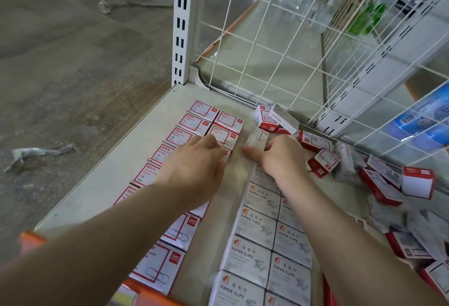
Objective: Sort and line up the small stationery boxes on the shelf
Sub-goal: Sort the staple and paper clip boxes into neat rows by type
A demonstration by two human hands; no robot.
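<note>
Your right hand (pixel 283 157) pinches a slim white cardboard box marked STAPLES (pixel 257 138), fingers on its far side and thumb stretched out along the near end; the box sits on the pale grey metal shelf (pixel 126 160) in the gap between the two sorted blocks. Your left hand (pixel 194 167) rests, fingers bent downward, on the red-bordered white paper-clip boxes (pixel 194 123), which lie flat in two neat columns running from the back of the shelf toward the orange front edge (whether those fingers actually grasp a box, you cannot tell from here). Just right of the gap, the white-and-grey boxes labelled PAPER CLIPS (pixel 257 229) also lie in two columns. Further right, a loose heap of red-and-white boxes (pixel 379 184) lies tumbled against the white wire mesh panel (pixel 267 45).
</note>
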